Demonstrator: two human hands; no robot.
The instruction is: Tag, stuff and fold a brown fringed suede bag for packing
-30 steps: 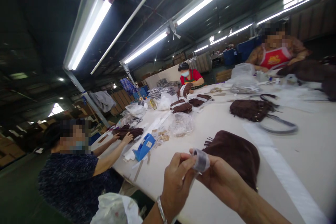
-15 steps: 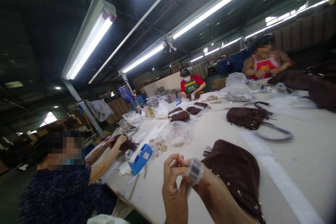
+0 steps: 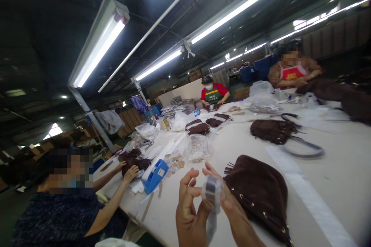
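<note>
Low in the head view, both my hands hold up a small clear plastic packet (image 3: 212, 190) with something dark inside. My left hand (image 3: 189, 208) pinches its lower left side between thumb and fingers. My right hand (image 3: 228, 206) grips it from the right, with fingers raised behind it. Just right of my hands a dark brown suede fringed bag (image 3: 261, 191) with metal studs lies on the white table (image 3: 333, 170).
A blue tape dispenser (image 3: 155, 175) and clear plastic bags (image 3: 198, 147) lie ahead. A second brown bag (image 3: 274, 129) with a strap lies farther off. A seated person (image 3: 66, 200) at left handles brown material; two others work at the far end.
My hands have dropped lower in view and turned the packet upright. The person at left has shifted the brown piece. The camera has tilted up slightly.
</note>
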